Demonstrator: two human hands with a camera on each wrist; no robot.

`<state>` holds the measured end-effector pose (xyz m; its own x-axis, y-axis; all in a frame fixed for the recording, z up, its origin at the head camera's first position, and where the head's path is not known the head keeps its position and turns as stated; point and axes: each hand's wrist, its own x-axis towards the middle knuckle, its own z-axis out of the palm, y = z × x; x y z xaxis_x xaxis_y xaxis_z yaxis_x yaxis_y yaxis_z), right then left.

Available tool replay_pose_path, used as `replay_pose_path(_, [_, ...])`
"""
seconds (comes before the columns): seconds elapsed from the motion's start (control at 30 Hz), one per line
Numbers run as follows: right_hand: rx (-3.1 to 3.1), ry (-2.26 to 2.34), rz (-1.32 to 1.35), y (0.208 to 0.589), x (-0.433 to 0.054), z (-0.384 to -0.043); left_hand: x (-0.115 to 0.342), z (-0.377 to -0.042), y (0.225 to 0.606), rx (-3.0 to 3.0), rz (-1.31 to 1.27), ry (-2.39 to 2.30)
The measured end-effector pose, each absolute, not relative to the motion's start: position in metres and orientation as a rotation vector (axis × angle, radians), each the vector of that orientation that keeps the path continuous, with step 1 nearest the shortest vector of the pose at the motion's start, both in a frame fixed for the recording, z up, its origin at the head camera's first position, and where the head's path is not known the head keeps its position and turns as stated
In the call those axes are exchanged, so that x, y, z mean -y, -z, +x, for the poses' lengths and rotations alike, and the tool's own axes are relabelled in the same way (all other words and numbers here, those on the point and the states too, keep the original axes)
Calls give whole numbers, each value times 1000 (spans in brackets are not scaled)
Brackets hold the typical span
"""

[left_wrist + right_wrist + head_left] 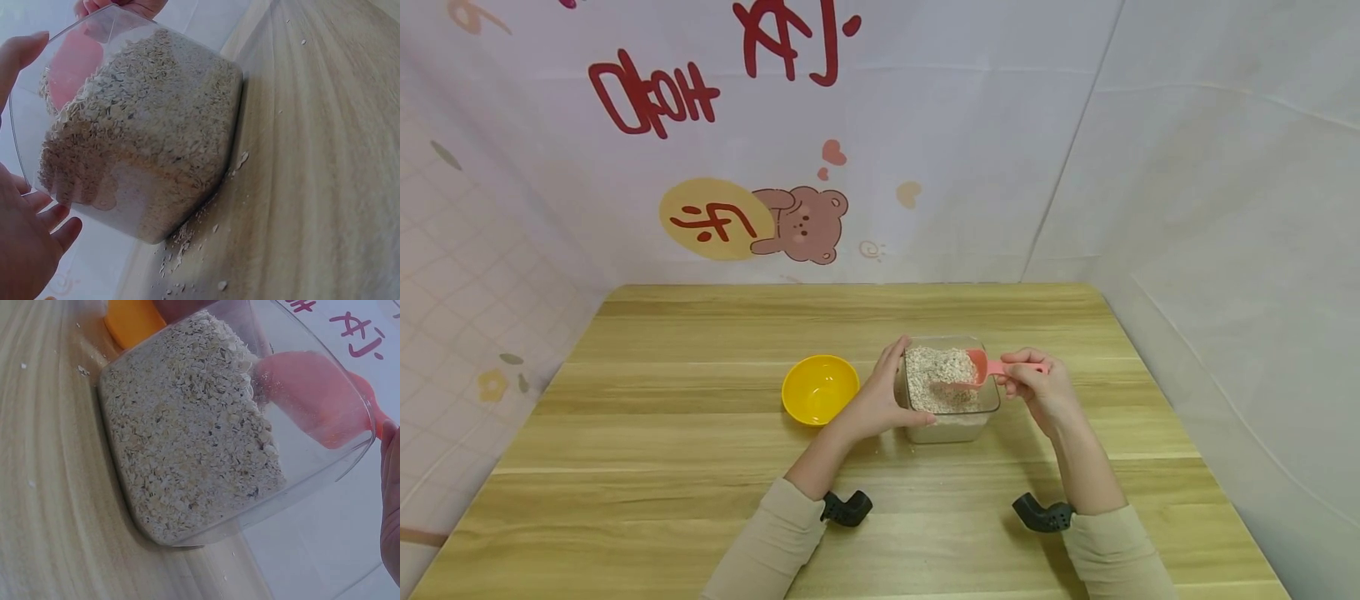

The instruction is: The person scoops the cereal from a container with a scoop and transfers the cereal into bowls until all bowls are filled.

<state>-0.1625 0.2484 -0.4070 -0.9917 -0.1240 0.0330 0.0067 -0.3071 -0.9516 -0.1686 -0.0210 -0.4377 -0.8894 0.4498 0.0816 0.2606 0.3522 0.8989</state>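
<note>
A clear square container (951, 430) on the table is filled with rolled oats (931, 379). My left hand (877, 403) holds its left side, fingers along the wall and thumb at the front rim. With my right hand (1043, 388) I pinch the handle of a pink scoop (982, 369). The scoop's bowl is inside the container, among the oats and partly full of them. Through the wall in the right wrist view, the scoop (312, 394) slants down from the rim to the oats' surface.
Left of the container stands a yellow bowl (821, 392), partly overlapped by my left hand. Loose oat flakes (242, 161) lie on the wooden table (647, 467) around the container's base. A black wrist device (848, 508) is at each wrist. White printed cloth (940, 167) rises behind the table.
</note>
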Motion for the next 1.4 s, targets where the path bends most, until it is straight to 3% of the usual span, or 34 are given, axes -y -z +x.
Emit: replay_pose_path(1.4, [-1691, 2572, -166, 400, -243, -160, 43, -155, 426, -2503, 578, -1557])
